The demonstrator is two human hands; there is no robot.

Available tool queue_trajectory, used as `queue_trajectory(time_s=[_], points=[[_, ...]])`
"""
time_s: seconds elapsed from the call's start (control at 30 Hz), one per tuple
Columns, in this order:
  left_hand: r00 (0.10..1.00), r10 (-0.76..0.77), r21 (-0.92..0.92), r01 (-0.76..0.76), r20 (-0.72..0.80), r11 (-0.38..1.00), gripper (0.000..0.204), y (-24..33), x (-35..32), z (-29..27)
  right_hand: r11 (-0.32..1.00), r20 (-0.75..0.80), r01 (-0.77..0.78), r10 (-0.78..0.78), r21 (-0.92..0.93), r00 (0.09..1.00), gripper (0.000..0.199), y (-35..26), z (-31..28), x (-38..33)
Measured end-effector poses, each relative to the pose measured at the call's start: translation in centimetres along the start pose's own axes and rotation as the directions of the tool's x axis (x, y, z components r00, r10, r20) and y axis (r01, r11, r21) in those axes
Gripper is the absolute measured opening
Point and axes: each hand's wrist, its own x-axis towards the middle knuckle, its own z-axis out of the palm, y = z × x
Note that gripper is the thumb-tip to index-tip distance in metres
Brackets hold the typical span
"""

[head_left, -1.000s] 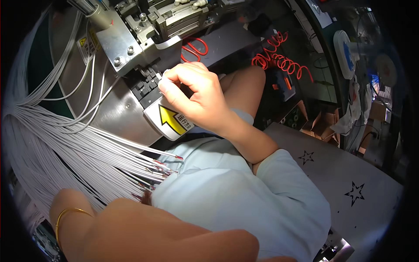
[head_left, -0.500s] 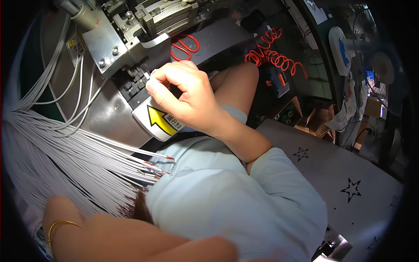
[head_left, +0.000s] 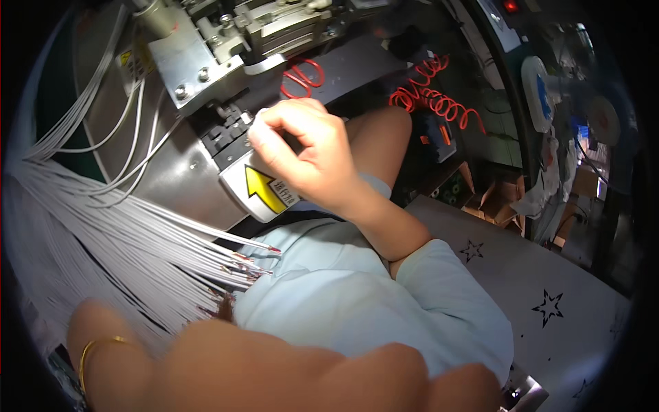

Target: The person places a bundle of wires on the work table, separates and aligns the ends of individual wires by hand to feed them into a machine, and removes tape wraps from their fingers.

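The right hand [head_left: 302,147] is narrow, with finger and thumb pinched together at the right end of the black block [head_left: 226,137]. I can't tell if something tiny sits between them. The block is at the right edge of the shiny tabletop [head_left: 182,178], just under the big metal arm [head_left: 199,65]. The left hand [head_left: 295,364] looks big and blurry, very close to the camera. I can't tell if it is wide or narrow, or if it holds anything.

Fingertips so near the machine could get nipped if the metal arm came down or the block slid. The pinch could also slip, because the gap there looks small. The white wires [head_left: 171,240] fan out over the tabletop's left side, and their bare ends [head_left: 250,264] poke past its near edge, next to the blue shirt [head_left: 364,295]. The shirt could catch on those ends and bend them. If the left arm swung, it might tangle the wires.

Over to the right, well apart from the tabletop, are cardboard boxes [head_left: 504,199] with flaps up. One seems to have round things [head_left: 450,190] in it, but it is too dark to say what they are. I can't see into the others.
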Motion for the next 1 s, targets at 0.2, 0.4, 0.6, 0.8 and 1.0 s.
queue_trajectory(time_s=[0.2, 0.4, 0.6, 0.8, 1.0], points=[[0.87, -0.415, -0.282, 0.341, -0.266, 0.897, 0.021, -5.8, 2.1, -1.1, 0.999, -0.052, -0.023, 0.021, -0.036, 0.998, 0.007, 0.7, -0.7, 0.0], [0.835, -0.428, -0.299, 0.335, -0.345, 0.894, 0.023, -9.4, 1.2, -0.7, 0.995, -0.013, -0.088, 0.088, -0.034, 0.996, 0.005, 0.0, -0.4, 0.2], [0.85, -0.436, -0.295, 0.353, -0.297, 0.888, 0.024, -9.2, 1.4, -0.9, 0.994, -0.014, -0.097, 0.097, -0.046, 0.995, 0.005, -0.2, -0.6, 0.3], [0.845, -0.47, -0.367, 0.365, -0.254, 0.856, 0.025, -9.0, 1.8, -1.0, 0.995, -0.009, -0.084, 0.084, -0.046, 0.996, 0.006, -0.4, -0.7, 0.4], [0.964, -0.126, 0.349, 0.204, -0.232, 0.915, 0.017, -9.8, 0.6, 0.8, 0.998, -0.016, -0.053, 0.053, -0.034, 0.998, 0.006, 0.1, -0.6, 0.4]])
